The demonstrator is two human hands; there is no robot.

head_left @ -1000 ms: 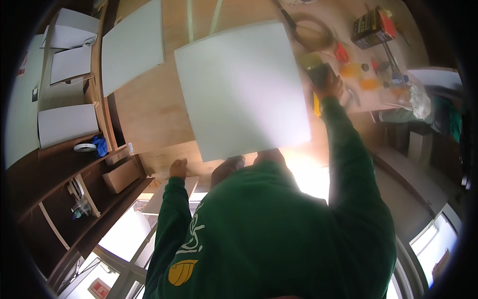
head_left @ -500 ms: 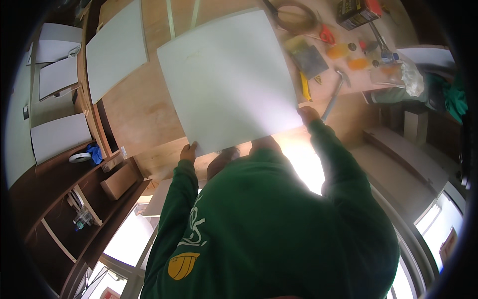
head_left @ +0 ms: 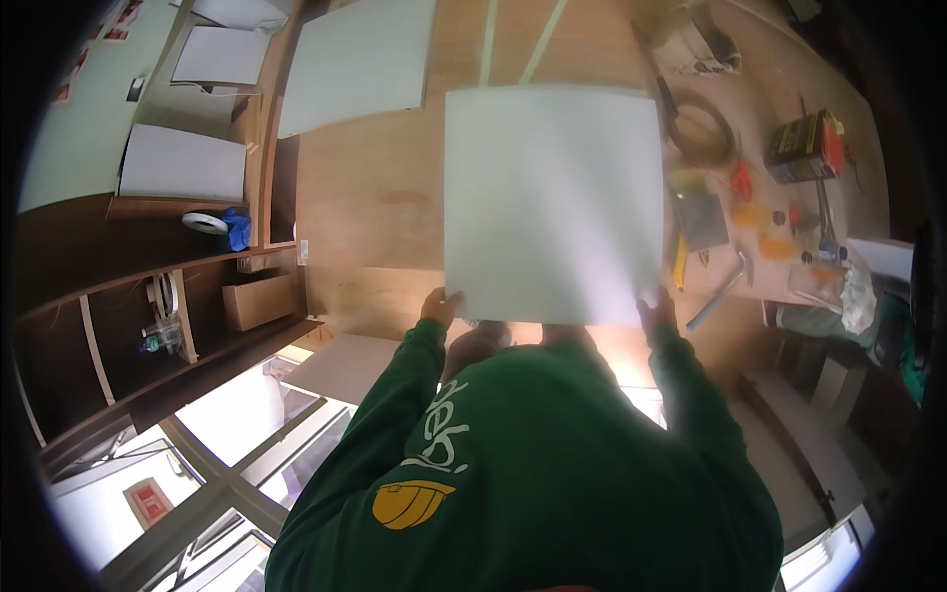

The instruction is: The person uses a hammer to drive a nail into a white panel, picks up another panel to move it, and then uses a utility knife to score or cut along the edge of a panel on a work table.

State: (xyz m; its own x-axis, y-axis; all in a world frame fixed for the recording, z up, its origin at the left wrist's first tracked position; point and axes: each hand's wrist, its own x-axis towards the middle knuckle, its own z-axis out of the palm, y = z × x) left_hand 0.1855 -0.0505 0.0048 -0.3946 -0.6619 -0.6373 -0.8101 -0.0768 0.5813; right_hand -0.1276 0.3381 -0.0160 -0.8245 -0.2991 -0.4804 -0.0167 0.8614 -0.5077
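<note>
A square white panel (head_left: pixel 547 197) lies in front of me at the near part of the wooden worktop. My left hand (head_left: pixel 441 305) grips its near left corner, with the thumb on top and the other fingers hidden below. At the near right corner my right hand (head_left: pixel 658 310) holds the panel the same way. Whether the panel rests flat on the wood or hangs slightly above it I cannot tell. Beyond it and to the left lies a second white panel (head_left: pixel 357 64).
Right of the panel lie a hammer (head_left: pixel 723 293), a yellow-handled tool (head_left: pixel 680 262), red-handled scissors (head_left: pixel 741 180), a coil of brown edging (head_left: pixel 698 126), orange bottles and a dark box (head_left: pixel 804 148). At left stand dark shelves with a tape roll (head_left: pixel 205 224) and a cardboard box (head_left: pixel 258 301).
The view has swung, so the surroundings sit further right. The panel has turned from slanted to nearly square with the worktop's edges. Both hands have kept hold of its near corners.
</note>
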